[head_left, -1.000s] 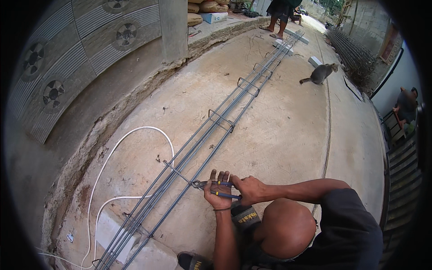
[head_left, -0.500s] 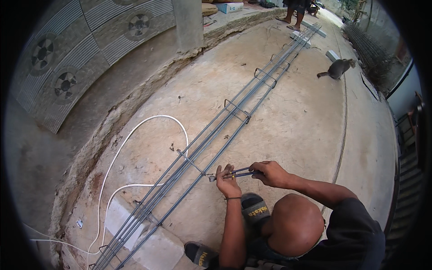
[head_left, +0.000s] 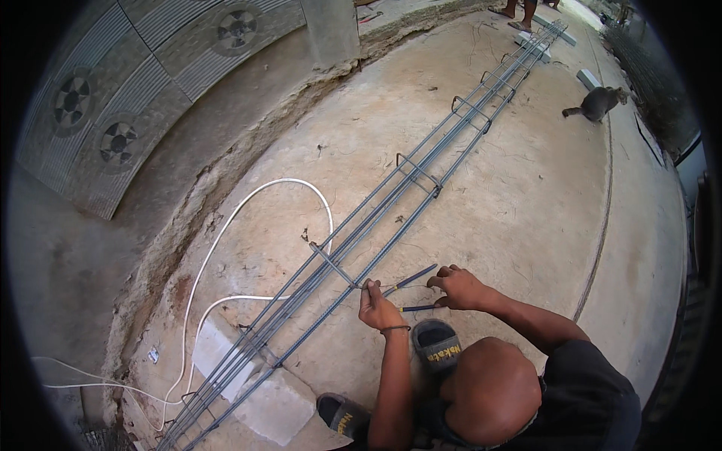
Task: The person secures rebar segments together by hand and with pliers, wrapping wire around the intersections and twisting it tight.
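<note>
A long cage of steel reinforcing bars, joined by square wire stirrups, runs diagonally from lower left to far upper right. My left hand is closed at the near bar beside a stirrup corner, thumb and finger pinching thin tie wire. Pincers with dark blue handles lie just right of that hand, handles spread wide. My right hand has bent fingers at the tip of the lower handle; the upper handle is free of it. The pincers' jaws are hard to make out behind my left hand.
Pale blocks prop the cage's near end. A white hose loops on the concrete floor to the left. My sandals are close by. A cat sits far right; another person's legs stand at the far end.
The pincers' handles have swung apart, and my right hand has loosened from around both of them. My left hand stays at the stirrup joint with its fingers drawn together. The view has shifted slightly.
</note>
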The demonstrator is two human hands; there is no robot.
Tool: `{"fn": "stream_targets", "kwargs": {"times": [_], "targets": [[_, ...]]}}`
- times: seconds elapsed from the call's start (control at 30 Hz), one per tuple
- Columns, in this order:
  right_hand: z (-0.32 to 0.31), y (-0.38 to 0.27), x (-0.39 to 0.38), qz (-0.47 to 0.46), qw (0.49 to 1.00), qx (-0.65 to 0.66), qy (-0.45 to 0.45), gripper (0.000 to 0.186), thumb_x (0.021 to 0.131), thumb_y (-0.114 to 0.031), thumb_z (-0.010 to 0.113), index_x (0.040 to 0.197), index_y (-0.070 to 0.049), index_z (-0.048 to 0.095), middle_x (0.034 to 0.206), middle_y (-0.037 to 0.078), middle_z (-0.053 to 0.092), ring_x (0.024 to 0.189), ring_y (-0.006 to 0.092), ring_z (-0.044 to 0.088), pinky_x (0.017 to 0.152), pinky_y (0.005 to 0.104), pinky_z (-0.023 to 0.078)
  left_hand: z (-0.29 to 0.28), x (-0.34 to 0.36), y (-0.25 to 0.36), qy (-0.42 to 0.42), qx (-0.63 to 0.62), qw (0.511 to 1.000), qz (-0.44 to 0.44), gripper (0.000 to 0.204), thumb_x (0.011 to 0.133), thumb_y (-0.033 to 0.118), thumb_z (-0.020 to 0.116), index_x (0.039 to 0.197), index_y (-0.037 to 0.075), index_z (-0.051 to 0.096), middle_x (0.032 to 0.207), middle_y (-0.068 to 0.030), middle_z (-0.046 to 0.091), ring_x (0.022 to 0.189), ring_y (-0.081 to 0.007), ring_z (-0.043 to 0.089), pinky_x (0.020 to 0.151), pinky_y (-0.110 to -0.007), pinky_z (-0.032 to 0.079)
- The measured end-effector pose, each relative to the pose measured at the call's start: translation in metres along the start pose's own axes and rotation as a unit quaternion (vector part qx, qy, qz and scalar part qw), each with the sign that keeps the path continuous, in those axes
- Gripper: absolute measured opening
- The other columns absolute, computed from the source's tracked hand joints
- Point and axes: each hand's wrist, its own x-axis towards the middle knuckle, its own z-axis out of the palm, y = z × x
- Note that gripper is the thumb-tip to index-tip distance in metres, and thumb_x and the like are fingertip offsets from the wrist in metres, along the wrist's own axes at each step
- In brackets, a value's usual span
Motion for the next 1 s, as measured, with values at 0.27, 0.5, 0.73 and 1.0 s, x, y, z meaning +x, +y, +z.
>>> {"fn": "stream_targets", "kwargs": {"times": [0.27, 0.5, 0.73, 1.0], "targets": [[-0.085, -0.037, 0.012, -0.05, 0.952, 0.295, 0.063, 0.048, 0.078, -0.029, 0.075, 0.117, -0.003, 0.061, 0.095, 0.016, 0.067, 0.08, 0.0277, 0.066, 0.068, 0.037, 0.052, -0.003, 0.007, 0.035, -0.077, -0.539, 0.783, -0.3, 0.025, 0.096, 0.021, 0.055, 0.115, 0.004, 0.056, 0.071, 0.001, 0.056, 0.059, -0.0105, 0.048, 0.06, -0.026, 0.041], [-0.027, -0.027, 0.059, -0.167, 0.963, 0.204, -0.049, 0.034, 0.084, -0.025, 0.069, 0.11, -0.003, 0.062, 0.09, 0.017, 0.067, 0.077, 0.0335, 0.064, 0.07, 0.0404, 0.05, -0.103, 0.013, 0.011, -0.151, 0.378, 0.9, -0.155, 0.027, 0.092, 0.019, 0.061, 0.104, -0.005, 0.061, 0.072, -0.0058, 0.064, 0.061, -0.0087, 0.057, 0.055, -0.024, 0.044], [-0.001, -0.079, 0.077, -0.18, 0.89, 0.408, -0.098, 0.028, 0.087, -0.018, 0.067, 0.109, -0.002, 0.062, 0.086, 0.017, 0.066, 0.076, 0.0278, 0.065, 0.068, 0.0375, 0.05, -0.048, -0.006, 0.078, 0.019, -0.046, 0.997, -0.062, 0.029, 0.092, 0.023, 0.062, 0.102, -0.004, 0.061, 0.088, -0.0158, 0.068, 0.077, -0.019, 0.067, 0.065, -0.028, 0.054], [-0.044, -0.133, 0.103, -0.113, 0.875, 0.455, -0.121, 0.014, 0.089, -0.014, 0.066, 0.088, 0.0, 0.068, 0.073, 0.005, 0.065, 0.065, 0.0108, 0.059, 0.056, 0.0271, 0.047, -0.105, 0.018, 0.114, 0.116, -0.26, 0.955, -0.085, 0.024, 0.092, 0.023, 0.064, 0.093, -0.001, 0.061, 0.083, -0.0138, 0.067, 0.074, -0.0204, 0.067, 0.065, -0.028, 0.055]]}}
